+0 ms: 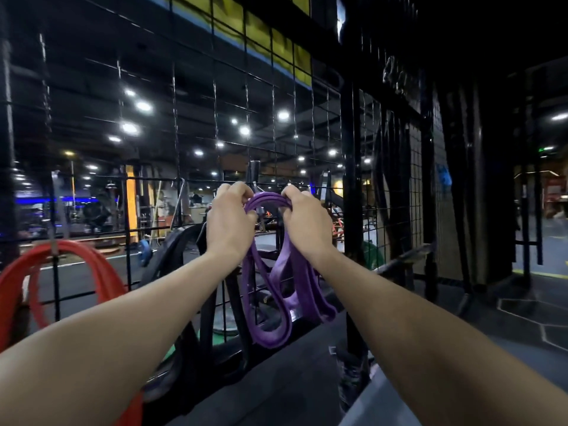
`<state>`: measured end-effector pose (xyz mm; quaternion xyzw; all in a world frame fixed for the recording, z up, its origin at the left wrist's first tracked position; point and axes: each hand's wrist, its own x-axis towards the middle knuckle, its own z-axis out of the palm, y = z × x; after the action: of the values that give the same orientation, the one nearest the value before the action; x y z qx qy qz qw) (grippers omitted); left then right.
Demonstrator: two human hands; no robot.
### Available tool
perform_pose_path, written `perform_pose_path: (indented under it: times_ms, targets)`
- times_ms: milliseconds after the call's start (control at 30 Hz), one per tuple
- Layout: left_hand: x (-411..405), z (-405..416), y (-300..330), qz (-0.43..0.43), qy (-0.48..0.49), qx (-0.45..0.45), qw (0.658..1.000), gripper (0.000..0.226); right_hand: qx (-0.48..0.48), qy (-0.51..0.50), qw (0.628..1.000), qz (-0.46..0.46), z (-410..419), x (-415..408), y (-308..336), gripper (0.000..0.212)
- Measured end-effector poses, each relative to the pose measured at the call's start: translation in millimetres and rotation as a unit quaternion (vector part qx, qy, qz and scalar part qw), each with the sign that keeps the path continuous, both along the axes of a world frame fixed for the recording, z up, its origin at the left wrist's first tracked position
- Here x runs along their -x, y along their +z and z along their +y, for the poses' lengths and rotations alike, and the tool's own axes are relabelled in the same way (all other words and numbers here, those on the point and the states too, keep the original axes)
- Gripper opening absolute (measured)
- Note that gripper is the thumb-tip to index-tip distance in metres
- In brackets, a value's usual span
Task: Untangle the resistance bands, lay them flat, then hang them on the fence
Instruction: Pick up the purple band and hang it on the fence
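1. A black wire fence [215, 96] stands in front of the person, and everything here is told from that fence.
2. Both arms reach out to the fence, close to one of its flat cross wires.
3. The left hand [229, 219] has its fingers curled round the top of a purple resistance band [284, 272].
4. The right hand [304, 222] has its fingers curled round the same top part, just beside the left hand.
5. So both hands are clamped on the purple band, with a short bit of band showing between them.
6. The purple band is bunched into a few loops. The loops hang down from the hands, right in front of the fence.
7. The bottom of the loops hangs low against the fence, near its lower part.
8. A small metal hook [256, 187] sticks out of the fence just behind the hands. I cannot tell if the band is on it.
9. A red resistance band [101, 272] hangs on the fence far to the left of the hands, looped over another hook [55, 247].
10. A black band [172, 241] hangs on the fence between the red one and the purple one.
11. Through the fence there is a big gym room with many round ceiling lights [129, 128].
12. A thick black post [352, 179] holds the fence just to the right of the hands.
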<state>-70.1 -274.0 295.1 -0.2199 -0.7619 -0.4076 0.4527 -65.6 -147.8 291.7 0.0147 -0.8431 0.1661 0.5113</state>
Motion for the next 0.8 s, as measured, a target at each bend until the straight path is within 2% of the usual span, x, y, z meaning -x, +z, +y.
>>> perform_pose_path:
  times_ms: [300,433,567,700,800]
  targets:
    - [15.4,10.4,-4.6,-0.012,0.082,0.068,0.994,0.015,0.05,0.015,0.998,-0.035,2.9,26.4,-4.3,0.015]
    - [19.3,7.7,-6.1,0.009,0.07,0.119,0.99,0.016,0.014,-0.023,0.998,-0.061,2.6,33.8,-6.9,0.019]
    - [16.4,7.6,-6.2,-0.009,0.089,0.121,0.989,0.018,-0.033,-0.044,0.996,-0.073,4.7,35.5,-7.3,0.026]
    - [13.5,8.6,-3.5,-0.014,0.1,0.143,0.985,0.02,0.012,0.022,0.995,-0.099,9.6,32.8,-13.7,0.019]
    - [13.2,9.6,-4.5,-0.013,0.106,0.152,0.983,0.02,0.051,0.064,0.994,-0.073,12.2,21.2,-20.5,0.017]
